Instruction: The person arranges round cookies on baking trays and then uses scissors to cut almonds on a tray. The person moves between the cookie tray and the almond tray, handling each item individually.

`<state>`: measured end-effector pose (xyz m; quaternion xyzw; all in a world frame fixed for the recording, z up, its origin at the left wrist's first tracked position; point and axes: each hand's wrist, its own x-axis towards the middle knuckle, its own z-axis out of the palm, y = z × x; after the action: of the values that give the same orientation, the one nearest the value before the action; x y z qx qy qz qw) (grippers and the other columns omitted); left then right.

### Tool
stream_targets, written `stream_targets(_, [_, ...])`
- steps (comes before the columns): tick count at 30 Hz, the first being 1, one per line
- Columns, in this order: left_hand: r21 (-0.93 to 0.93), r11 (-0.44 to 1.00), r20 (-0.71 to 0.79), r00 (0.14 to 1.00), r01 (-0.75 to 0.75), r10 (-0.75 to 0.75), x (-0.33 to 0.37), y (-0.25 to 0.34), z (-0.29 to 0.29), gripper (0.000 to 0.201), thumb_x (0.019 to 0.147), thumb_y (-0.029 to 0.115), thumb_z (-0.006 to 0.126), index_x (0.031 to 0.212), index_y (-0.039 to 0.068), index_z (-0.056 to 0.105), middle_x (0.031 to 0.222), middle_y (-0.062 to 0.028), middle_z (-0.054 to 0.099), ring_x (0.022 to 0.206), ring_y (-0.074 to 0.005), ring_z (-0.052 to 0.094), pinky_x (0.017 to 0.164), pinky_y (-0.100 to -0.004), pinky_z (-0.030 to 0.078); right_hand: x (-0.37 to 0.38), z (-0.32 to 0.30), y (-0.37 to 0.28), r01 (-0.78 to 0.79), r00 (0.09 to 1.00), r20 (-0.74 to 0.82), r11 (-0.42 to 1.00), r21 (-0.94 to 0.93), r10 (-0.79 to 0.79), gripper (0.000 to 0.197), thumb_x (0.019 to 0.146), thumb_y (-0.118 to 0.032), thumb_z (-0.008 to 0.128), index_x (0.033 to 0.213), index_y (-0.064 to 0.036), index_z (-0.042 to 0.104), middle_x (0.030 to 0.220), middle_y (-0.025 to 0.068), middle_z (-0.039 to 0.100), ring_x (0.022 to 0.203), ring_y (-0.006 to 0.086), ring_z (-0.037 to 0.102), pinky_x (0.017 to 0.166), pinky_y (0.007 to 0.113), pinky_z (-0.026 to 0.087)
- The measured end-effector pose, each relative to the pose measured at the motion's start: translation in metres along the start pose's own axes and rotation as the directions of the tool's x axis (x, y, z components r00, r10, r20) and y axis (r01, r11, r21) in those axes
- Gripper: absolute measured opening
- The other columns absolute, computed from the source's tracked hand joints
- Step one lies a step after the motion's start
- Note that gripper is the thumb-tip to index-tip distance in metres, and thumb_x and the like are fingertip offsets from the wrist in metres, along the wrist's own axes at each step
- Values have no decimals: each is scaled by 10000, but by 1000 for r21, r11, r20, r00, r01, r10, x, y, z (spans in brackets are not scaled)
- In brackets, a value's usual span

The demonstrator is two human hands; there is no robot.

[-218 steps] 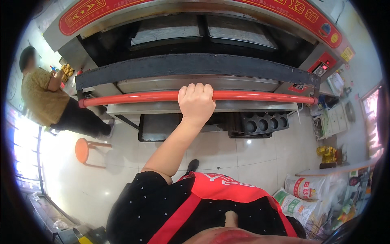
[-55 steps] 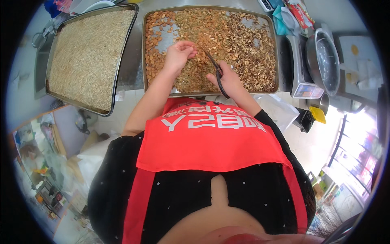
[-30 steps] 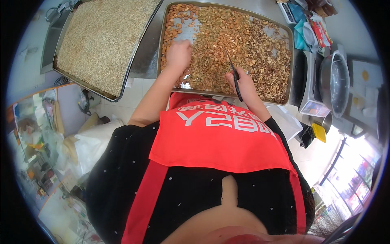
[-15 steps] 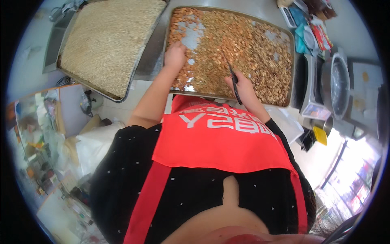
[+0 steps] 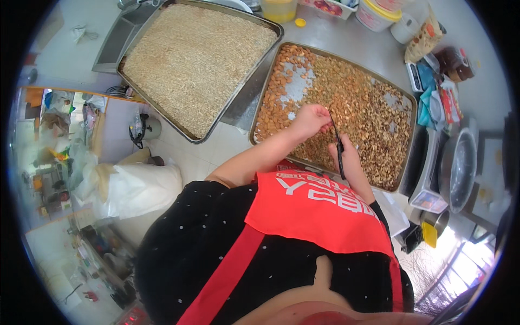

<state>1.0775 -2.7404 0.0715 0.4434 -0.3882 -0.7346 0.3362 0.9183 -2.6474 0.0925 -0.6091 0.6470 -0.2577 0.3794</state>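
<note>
A large metal baking tray [image 5: 413, 135] holds nuts and seeds in bands: whole almonds [image 5: 270, 103] at the left, greenish seeds [image 5: 346, 78] mixed with pale nuts in the middle, and walnut pieces [image 5: 387, 149] at the right. Over the middle band, my left hand [image 5: 313, 120] pinches thumb and fingers together beside the scissor blades. What it pinches is too small to make out. My right hand [image 5: 351, 160] grips black-handled scissors [image 5: 339, 146], their blades pointing away from me and up to my left fingertips.
A second dark tray [image 5: 203, 140] filled with pale oat-like flakes [image 5: 197, 59] stands at the left. Tubs [image 5: 377, 13] and a paper bag [image 5: 424, 40] line the back. At the right are a scale [image 5: 425, 168] and a steel bowl [image 5: 460, 168]. A white sack [image 5: 143, 189] stands low left.
My left hand has left the almonds at the tray's left side and come right to the scissor blades, fingers pinched. The right hand keeps the scissors. The whole view has shifted and turned.
</note>
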Motion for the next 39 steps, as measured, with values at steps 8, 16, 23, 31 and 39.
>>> stream_targets(8, [80, 988, -69, 989, 136, -130, 5, -1, 2, 65, 839, 42, 619, 840, -20, 601, 713, -103, 653, 560, -122, 595, 493, -223, 477, 1, -1, 8, -45, 996, 76, 999, 8, 45, 254, 872, -271, 607, 950, -41, 531, 675, 141, 571, 606, 249, 554, 581, 351, 449])
stream_targets(16, [105, 987, -68, 991, 125, -119, 10, -11, 1, 76, 831, 64, 633, 797, -3, 623, 709, -98, 661, 576, -133, 618, 508, -238, 496, -1, -3, 10, -159, 983, 92, 987, 9, 158, 229, 870, -252, 612, 897, -29, 568, 628, 119, 564, 553, 219, 540, 545, 328, 438])
stream_targets(23, [836, 535, -140, 896, -121, 421, 50, -5, -58, 159, 777, 155, 612, 891, 69, 682, 838, -162, 651, 801, -339, 623, 717, -437, 488, 2, -8, 21, -231, 970, -69, 972, 35, 233, 271, 852, -276, 636, 888, -17, 564, 692, 156, 578, 609, 252, 572, 584, 346, 448])
stream_targets(31, [992, 123, -61, 858, -2, 510, 131, 33, -113, 444, 821, -8, 474, 1248, 112, 504, 1365, -166, 342, 1287, -345, 284, 1016, -427, 327, -3, 3, 22, -177, 982, -55, 984, 31, 178, 255, 843, -253, 650, 902, -22, 559, 637, 103, 559, 595, 181, 550, 568, 302, 442])
stream_targets(39, [995, 69, -102, 843, 78, 529, 151, 19, -127, 234, 791, 72, 560, 1013, 74, 633, 1211, -130, 483, 1135, -309, 421, 938, -418, 393, 0, 0, 24, -285, 958, 53, 957, 46, 283, 256, 868, -248, 629, 973, -31, 543, 634, 15, 511, 581, 105, 472, 546, 257, 405])
